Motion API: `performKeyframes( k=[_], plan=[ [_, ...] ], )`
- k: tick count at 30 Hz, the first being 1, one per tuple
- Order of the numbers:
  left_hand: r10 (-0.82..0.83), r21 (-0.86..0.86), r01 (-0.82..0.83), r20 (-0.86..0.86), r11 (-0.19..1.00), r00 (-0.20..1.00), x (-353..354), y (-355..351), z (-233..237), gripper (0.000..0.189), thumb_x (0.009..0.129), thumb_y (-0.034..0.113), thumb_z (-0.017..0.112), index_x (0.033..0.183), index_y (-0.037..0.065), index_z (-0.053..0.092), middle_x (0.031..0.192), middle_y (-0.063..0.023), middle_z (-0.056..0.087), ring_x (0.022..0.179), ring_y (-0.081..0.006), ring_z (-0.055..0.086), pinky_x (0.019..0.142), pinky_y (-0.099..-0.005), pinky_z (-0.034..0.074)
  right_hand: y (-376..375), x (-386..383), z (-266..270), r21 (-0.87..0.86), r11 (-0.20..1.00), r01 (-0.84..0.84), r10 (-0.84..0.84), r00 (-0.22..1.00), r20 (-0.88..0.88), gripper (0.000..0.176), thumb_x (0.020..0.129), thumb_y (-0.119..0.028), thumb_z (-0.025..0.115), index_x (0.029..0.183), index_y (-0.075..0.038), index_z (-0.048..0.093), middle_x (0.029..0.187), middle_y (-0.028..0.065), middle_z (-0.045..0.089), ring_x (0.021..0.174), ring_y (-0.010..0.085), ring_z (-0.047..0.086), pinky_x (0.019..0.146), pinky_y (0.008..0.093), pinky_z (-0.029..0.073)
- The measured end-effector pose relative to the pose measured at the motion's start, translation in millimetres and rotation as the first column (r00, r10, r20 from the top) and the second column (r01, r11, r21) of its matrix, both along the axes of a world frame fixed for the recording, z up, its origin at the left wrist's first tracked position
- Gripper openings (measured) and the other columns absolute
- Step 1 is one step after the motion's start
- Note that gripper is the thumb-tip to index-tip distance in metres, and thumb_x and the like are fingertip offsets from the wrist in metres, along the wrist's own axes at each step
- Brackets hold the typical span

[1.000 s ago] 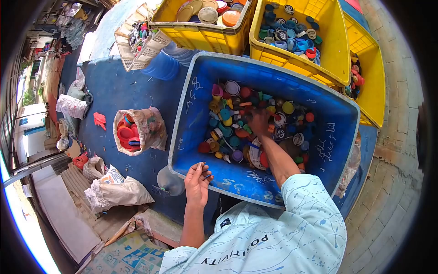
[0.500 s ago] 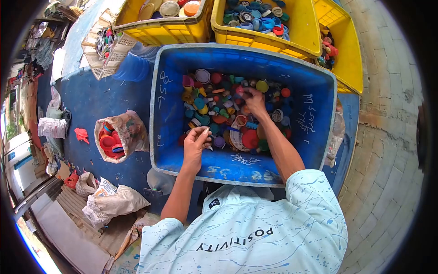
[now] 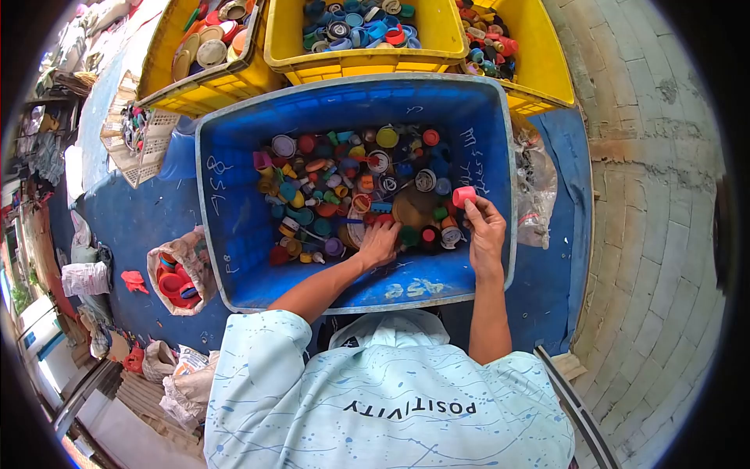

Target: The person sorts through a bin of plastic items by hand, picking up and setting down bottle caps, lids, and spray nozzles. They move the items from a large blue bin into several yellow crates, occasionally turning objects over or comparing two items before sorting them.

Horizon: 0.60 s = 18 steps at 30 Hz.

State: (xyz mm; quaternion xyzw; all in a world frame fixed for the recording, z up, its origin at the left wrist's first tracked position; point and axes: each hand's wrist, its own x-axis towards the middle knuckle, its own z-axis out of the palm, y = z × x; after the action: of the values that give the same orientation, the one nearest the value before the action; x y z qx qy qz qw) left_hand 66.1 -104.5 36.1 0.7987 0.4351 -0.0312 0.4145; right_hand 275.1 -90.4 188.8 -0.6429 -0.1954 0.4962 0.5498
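Blue floor sheet (image 3: 168, 211), bin (image 3: 234, 234) mid-frame | right hand (image 3: 486, 230) fingers pinch pink cap (image 3: 464, 195) by bin's right wall | left hand (image 3: 380, 242) among caps (image 3: 328, 195), grip unclear | pink cap likely light, stiff, slick: hold by rim

Fingertips of left hand (image 3: 380, 242) sunk among mixed coloured plastic bottle caps (image 3: 344, 187), grip unreadable; caps beneath hidden. Part of pink round plastic cap (image 3: 464, 195) covered by pinching fingers of right hand (image 3: 486, 230). Too small to read: white chalk scribbles (image 3: 215, 172) on walls of big blue plastic crate (image 3: 234, 258). Top edge cuts three yellow plastic crates (image 3: 359, 66). Half hidden behind crate's right wall: clear crumpled plastic bag (image 3: 535, 187). Blurred at lens rim: far-left clutter (image 3: 55, 148)
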Motion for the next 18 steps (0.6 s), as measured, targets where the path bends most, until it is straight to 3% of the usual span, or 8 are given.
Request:
performKeyframes(
  k=[7,13,16,18],
  plan=[
    [-0.222,0.301,0.238,-0.085,0.924,0.971,29,-6,-24,0.066,0.07,0.011,0.065,0.132,0.013,0.043,0.12,-0.015,0.053,0.109,-0.0341,0.051,0.086,-0.0473,0.043,-25,3,-6,-0.059,0.998,-0.029,0.023,0.996,-0.089,0.018,0.086,-0.014,0.067,0.099,-0.001,0.064,0.084,0.0031,0.066,0.07,0.0053,0.057,0.063,0.0193,0.043],
    [-0.306,0.256,0.344,-0.175,0.903,0.936,48,-9,-47,0.057,0.07,0.015,0.067,0.125,0.012,0.049,0.113,-0.0101,0.057,0.11,-0.0311,0.051,0.084,-0.0455,0.045,-12,13,-13,-0.137,0.974,-0.179,0.174,0.984,-0.048,0.016,0.091,-0.016,0.062,0.099,-0.002,0.061,0.082,0.0039,0.066,0.067,0.0058,0.057,0.062,0.0199,0.044],
    [-0.271,0.244,0.296,-0.13,0.924,0.954,45,-9,-49,0.052,0.073,0.019,0.066,0.121,0.009,0.05,0.109,-0.0127,0.058,0.105,-0.0326,0.055,0.084,-0.0464,0.045,-1,12,-15,-0.14,0.961,-0.241,0.24,0.971,-0.019,0.016,0.091,-0.017,0.062,0.097,-0.002,0.061,0.079,0.0026,0.064,0.066,0.0053,0.056,0.06,0.0191,0.043],
    [-0.155,0.116,0.166,-0.098,0.979,0.983,39,-5,-44,0.05,0.073,0.022,0.067,0.118,0.006,0.052,0.11,-0.0149,0.058,0.104,-0.0339,0.055,0.085,-0.0474,0.045,6,9,-15,-0.148,0.955,-0.258,0.259,0.966,-0.009,0.016,0.091,-0.018,0.062,0.096,-0.002,0.061,0.077,0.0015,0.063,0.065,0.0047,0.055,0.059,0.0185,0.042]
  ],
)
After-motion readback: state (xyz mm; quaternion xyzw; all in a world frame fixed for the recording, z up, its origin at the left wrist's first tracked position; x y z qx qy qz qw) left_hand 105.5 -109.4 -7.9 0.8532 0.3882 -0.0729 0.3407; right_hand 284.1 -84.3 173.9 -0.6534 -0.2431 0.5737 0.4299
